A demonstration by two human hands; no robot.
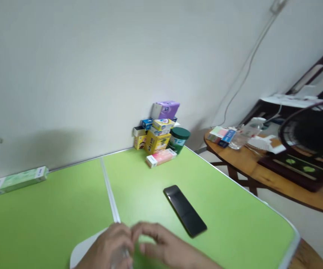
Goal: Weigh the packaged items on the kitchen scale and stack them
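Observation:
My left hand (111,244) is at the lower middle of the view, its fingers curled round a small clear, shiny thing (119,256). Most of that thing is covered by the fingers and blurred, so its kind does not show. My right hand (161,241) reaches in from the right, fingers bent, with its fingertips up against the left hand. Green tabletop shows between its thumb and forefinger, which are apart. Under the left hand lies a white flat thing with a rounded corner (84,246), partly hidden. A black phone (185,210) lies just beyond my right hand.
Small boxes are stacked by the wall, including a purple box (168,109) and a yellow box (157,142). Beside them are a green-lidded tub (180,139) and a pink box (161,157). A long green box (18,181) lies left. A wooden table (245,164) holds several items.

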